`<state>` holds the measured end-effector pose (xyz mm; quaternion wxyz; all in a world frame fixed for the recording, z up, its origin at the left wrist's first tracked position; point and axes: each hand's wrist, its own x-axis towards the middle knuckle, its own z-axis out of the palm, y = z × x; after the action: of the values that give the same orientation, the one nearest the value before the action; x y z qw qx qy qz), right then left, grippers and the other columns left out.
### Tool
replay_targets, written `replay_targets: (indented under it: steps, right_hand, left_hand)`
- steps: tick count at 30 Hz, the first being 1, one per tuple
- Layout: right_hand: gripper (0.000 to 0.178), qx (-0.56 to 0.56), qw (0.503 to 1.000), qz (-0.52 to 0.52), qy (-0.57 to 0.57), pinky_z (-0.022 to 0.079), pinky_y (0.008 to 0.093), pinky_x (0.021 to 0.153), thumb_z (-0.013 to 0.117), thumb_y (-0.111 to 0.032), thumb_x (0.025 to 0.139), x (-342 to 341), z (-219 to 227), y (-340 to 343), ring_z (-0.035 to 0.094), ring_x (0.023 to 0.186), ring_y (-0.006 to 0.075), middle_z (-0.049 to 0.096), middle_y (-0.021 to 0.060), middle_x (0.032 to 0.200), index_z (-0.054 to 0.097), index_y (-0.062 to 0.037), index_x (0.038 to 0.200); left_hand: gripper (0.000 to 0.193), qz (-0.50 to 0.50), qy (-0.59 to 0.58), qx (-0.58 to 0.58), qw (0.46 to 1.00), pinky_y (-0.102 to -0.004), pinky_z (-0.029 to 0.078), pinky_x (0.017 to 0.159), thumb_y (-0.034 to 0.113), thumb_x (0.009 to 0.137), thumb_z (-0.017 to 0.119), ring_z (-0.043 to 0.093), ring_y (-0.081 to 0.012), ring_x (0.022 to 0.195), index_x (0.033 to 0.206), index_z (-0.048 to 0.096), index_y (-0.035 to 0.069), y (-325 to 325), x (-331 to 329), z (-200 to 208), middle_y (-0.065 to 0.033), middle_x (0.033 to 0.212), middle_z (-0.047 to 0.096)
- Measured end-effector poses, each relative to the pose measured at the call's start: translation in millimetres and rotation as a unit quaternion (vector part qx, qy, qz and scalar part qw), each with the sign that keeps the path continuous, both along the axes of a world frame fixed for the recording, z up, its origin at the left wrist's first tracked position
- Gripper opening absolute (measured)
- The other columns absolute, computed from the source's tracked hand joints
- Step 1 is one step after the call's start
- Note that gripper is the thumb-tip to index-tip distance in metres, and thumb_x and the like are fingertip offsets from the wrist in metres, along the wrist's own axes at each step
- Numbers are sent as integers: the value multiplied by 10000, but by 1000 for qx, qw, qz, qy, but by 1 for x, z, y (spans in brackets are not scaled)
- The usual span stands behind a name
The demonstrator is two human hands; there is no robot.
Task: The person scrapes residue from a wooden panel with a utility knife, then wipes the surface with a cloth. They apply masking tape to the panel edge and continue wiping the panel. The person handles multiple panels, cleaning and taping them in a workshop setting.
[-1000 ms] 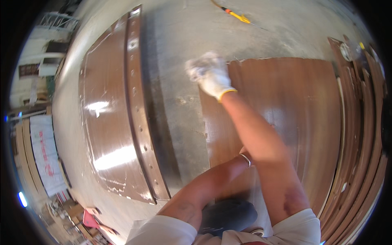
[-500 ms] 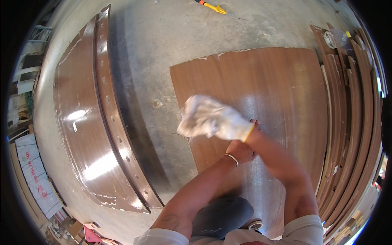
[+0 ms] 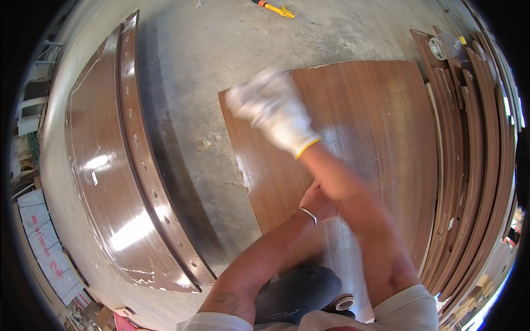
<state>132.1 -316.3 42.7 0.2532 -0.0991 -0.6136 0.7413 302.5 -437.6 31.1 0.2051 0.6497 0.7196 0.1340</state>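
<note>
A large brown wood-grain board lies flat beneath both my arms. My right hand, in a white knit glove with a yellow cuff, is over its upper left part. Motion smears the glove's fingers and whitish bulk, so I cannot tell whether a cloth is in it. My bare left hand, with a metal bangle at the wrist, leans on the board with its fingers apart. My right forearm crosses over it and hides most of the fingers.
Another glossy brown panel, with a raised strip of holes, lies at the left. Several long brown boards are stacked at the right. A yellow-and-orange tool lies on the concrete floor beyond. A tape roll is near my leg.
My gloved right hand has swept away from me across the board, toward its far left corner. My left hand stays at nearly the same spot on the board.
</note>
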Motion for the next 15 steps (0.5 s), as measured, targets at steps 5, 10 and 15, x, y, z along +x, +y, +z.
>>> replay_targets:
  steps: [5, 10, 15]
  right_hand:
    - [164, 490, 843, 223, -16, 339, 383, 1153, 589, -176, 958, 42, 20, -99, 516, 1309, 175, 652, 9, 1332, 683, -218, 1086]
    - [332, 565, 805, 178, -22, 273, 410, 1302, 610, -203, 992, 85, 27, -65, 494, 1445, 161, 663, -107, 1413, 739, -295, 1284]
    - [433, 640, 752, 110, -116, 259, 454, 1308, 663, -250, 969, 59, -1, -54, 460, 1486, 297, 639, 43, 1463, 678, -322, 1396]
  left_hand:
    - [621, 58, 84, 199, 975, -634, 257, 1261, 328, 960, 559, 304, -448, 1572, 1484, 510, -1, 0, 6, -27, -268, 1682, 343]
    - [627, 6, 10, 56, 998, -656, 208, 1271, 366, 997, 496, 260, -445, 1590, 1514, 463, 12, 0, 8, -28, -252, 1708, 303]
    - [549, 15, 91, 74, 993, -640, 266, 1250, 334, 991, 528, 348, -434, 1541, 1448, 489, 32, 3, 7, -22, -238, 1661, 378]
